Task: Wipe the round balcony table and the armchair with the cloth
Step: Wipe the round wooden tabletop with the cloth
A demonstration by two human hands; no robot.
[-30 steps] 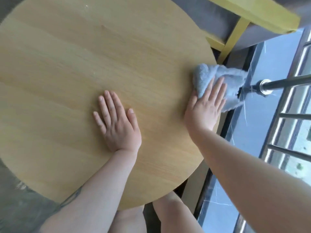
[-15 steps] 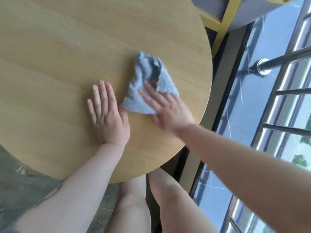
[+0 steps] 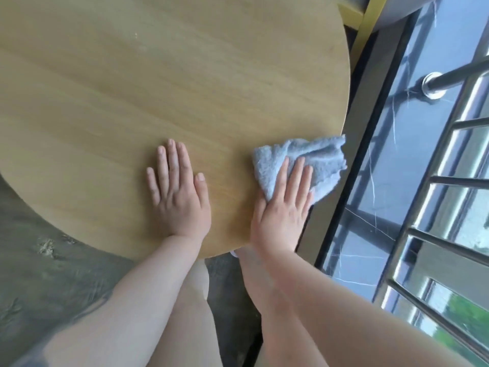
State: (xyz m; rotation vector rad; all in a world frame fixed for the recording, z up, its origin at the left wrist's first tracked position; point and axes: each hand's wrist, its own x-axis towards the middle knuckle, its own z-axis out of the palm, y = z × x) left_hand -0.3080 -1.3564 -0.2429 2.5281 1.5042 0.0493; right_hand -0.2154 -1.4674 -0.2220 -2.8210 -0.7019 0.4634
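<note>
A round table [image 3: 164,83] with a light wood top fills most of the view. A crumpled light blue cloth [image 3: 315,161] lies at its near right edge, partly hanging past the rim. My right hand [image 3: 284,205] presses flat on the cloth with straight fingers. My left hand [image 3: 177,193] rests flat on the bare wood to the left, fingers straight. Of the armchair only a yellow frame piece [image 3: 363,25] and grey seat show at the top right.
A steel balcony railing [image 3: 449,234] with several bars runs along the right side, above a dark glossy marble ledge [image 3: 370,207]. Grey floor [image 3: 39,260] lies at the lower left. My legs are below the table edge.
My right hand has slid the cloth from the middle of the table back to the near right edge. The left hand stays flat on the wood.
</note>
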